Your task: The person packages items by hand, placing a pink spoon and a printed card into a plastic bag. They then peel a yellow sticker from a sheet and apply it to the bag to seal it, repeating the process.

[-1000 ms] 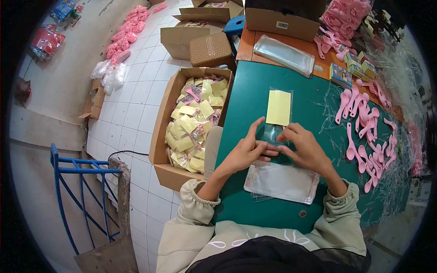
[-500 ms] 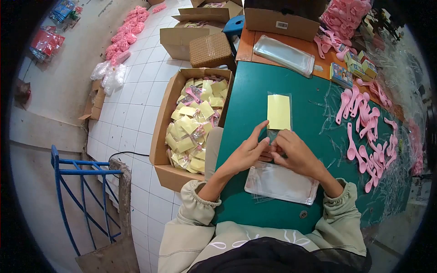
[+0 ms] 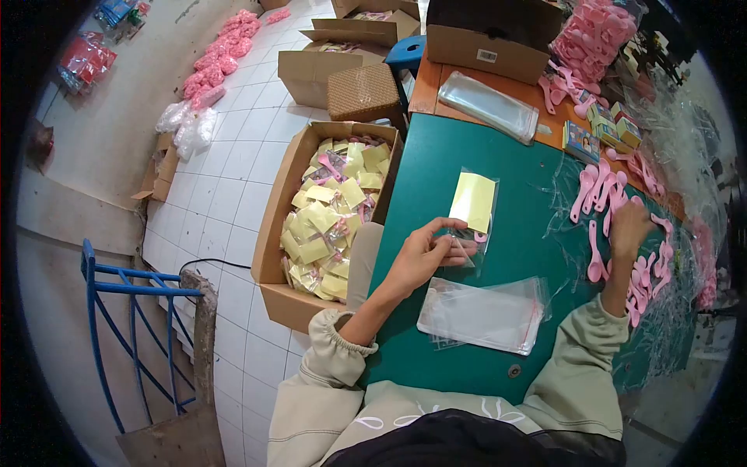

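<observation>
My left hand (image 3: 420, 255) pinches the lower end of a clear plastic bag (image 3: 484, 247) over the green table. Inside the bag lies a yellow card (image 3: 472, 201), with a small bit of pink showing below it. Out to the right, my right hand (image 3: 629, 229) is among loose pink spoons (image 3: 597, 187); its fingers are blurred, so I cannot see whether it grips one. Between my forearms a stack of clear plastic bags (image 3: 482, 315) lies flat on the table.
On my left a cardboard box (image 3: 272, 265) holds many bagged yellow cards and pink spoons. At the table's far end are another box (image 3: 486, 54), more clear bags (image 3: 490, 105) and small printed boxes (image 3: 581, 142). Crumpled plastic film (image 3: 661, 342) covers the right edge.
My right hand has left the bag and moved right to the pink spoons. My left hand keeps hold of the bag, which now tilts slightly.
</observation>
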The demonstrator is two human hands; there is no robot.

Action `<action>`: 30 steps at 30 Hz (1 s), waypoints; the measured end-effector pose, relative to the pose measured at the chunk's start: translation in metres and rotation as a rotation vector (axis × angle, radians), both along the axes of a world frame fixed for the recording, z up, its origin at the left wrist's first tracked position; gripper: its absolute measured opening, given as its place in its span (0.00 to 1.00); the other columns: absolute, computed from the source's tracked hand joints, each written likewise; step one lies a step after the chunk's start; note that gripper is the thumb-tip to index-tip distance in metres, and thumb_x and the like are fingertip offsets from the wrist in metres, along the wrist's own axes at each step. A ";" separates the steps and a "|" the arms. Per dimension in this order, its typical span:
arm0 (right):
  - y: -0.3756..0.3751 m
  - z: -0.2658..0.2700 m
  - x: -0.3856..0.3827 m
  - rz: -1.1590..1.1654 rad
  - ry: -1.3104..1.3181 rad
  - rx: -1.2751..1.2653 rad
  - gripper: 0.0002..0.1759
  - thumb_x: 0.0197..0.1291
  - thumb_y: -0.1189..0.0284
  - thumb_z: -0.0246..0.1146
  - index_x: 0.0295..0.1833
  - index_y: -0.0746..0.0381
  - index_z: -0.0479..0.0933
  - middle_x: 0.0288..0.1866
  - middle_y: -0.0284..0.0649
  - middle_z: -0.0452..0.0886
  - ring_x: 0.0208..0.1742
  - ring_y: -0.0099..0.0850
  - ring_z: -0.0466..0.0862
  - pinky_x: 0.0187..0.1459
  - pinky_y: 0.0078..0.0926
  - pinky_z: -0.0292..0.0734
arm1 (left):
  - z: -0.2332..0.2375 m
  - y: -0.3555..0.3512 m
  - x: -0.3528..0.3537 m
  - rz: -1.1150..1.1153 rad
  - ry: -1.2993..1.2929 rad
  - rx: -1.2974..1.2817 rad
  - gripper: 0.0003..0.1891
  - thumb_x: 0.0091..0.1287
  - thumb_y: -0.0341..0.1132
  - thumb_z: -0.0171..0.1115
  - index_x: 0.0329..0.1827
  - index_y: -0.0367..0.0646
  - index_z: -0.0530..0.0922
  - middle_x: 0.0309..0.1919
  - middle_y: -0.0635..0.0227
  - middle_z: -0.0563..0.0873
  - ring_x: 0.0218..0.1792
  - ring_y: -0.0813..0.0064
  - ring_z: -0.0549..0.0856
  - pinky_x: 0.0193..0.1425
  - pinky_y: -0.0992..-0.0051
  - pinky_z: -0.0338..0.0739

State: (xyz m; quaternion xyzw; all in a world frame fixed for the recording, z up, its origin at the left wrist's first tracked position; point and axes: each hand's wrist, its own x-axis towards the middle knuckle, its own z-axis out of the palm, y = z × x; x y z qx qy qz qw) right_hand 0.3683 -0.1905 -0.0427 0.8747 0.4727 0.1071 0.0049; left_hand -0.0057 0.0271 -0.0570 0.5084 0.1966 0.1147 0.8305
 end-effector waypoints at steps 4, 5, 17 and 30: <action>0.039 0.052 -0.099 0.145 0.309 0.179 0.26 0.45 0.78 0.66 0.53 0.66 0.67 0.51 0.52 0.70 0.54 0.50 0.73 0.55 0.38 0.69 | 0.005 -0.003 0.004 0.062 -0.031 0.010 0.14 0.74 0.31 0.41 0.57 0.32 0.69 0.48 0.55 0.80 0.53 0.68 0.81 0.53 0.76 0.79; 0.060 0.052 -0.125 0.281 0.293 0.167 0.31 0.41 0.80 0.68 0.54 0.61 0.67 0.52 0.50 0.68 0.54 0.49 0.73 0.56 0.37 0.69 | 0.004 -0.004 0.006 0.075 -0.052 0.012 0.15 0.74 0.31 0.41 0.57 0.32 0.69 0.48 0.55 0.80 0.53 0.68 0.81 0.53 0.75 0.79; 0.102 0.010 -0.189 0.627 0.852 0.404 0.08 0.53 0.81 0.64 0.37 0.64 0.72 0.42 0.41 0.70 0.37 0.33 0.79 0.38 0.27 0.77 | 0.013 -0.001 -0.008 0.051 0.033 0.232 0.09 0.71 0.29 0.48 0.50 0.37 0.72 0.46 0.61 0.81 0.49 0.73 0.82 0.51 0.73 0.80; 0.102 -0.005 -0.187 0.218 1.757 0.430 0.05 0.63 0.75 0.59 0.38 0.67 0.72 0.37 0.36 0.76 0.37 0.22 0.80 0.40 0.20 0.78 | -0.004 0.001 0.001 0.233 0.163 0.637 0.07 0.60 0.28 0.64 0.35 0.35 0.76 0.32 0.64 0.81 0.34 0.75 0.84 0.34 0.77 0.81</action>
